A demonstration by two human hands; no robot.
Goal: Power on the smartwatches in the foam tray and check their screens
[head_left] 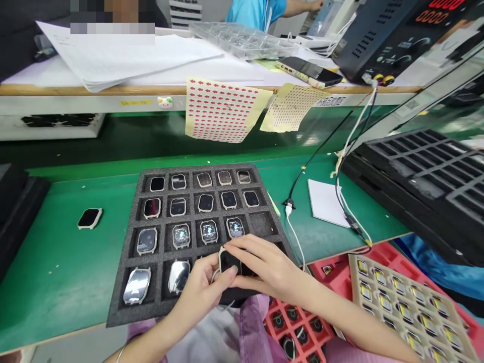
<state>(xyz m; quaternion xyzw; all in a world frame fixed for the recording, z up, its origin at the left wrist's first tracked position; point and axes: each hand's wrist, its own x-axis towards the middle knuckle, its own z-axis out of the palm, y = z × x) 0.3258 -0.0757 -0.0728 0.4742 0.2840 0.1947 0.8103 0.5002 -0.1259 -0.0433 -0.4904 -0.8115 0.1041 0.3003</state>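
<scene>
Both my hands close on one smartwatch body with a dark screen and pale frame, above the front of a black foam tray. My left hand grips its left and lower side, the thumb on the front. From the right, my right hand holds its top and right edge with the fingers. A bit of white cable shows by my left fingers. Rows of strapless watch bodies sit in the tray's pockets; several screens are lit, such as this watch. One pocket at the right holds no watch.
A lone watch lies on the green bench at left. A white cable, a paper pad and stacked black trays are at right. Below are red and beige trays. Another person's blue sleeve shows behind the shelf.
</scene>
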